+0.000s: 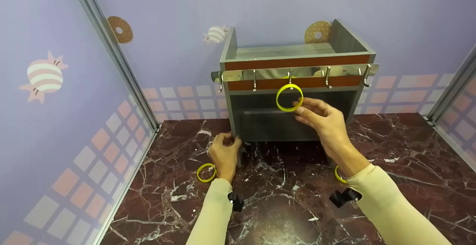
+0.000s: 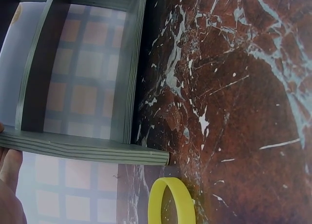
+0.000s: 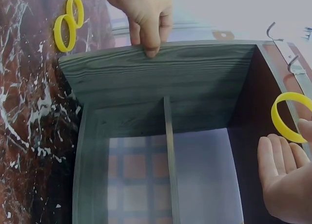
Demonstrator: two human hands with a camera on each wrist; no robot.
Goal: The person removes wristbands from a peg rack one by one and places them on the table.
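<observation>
My right hand (image 1: 327,122) pinches a yellow ring (image 1: 278,97) between thumb and fingers, in front of the middle hook (image 1: 290,74) on the shelf's metal strip. In the right wrist view that ring (image 3: 276,118) stands upright by the thumb, the other fingers stretched out below it. My left hand (image 1: 224,154) grips the front edge of the grey wooden shelf's left side panel (image 3: 195,56), low down. Its thumb and fingers lie on both faces of the board in the right wrist view.
Two yellow rings (image 3: 58,34) lie on the marbled table (image 1: 275,208) beyond the left panel; another ring (image 1: 339,176) is partly behind my right forearm. Several hooks (image 1: 254,80) stick out along the strip. A patterned wall (image 1: 178,51) stands close behind the shelf.
</observation>
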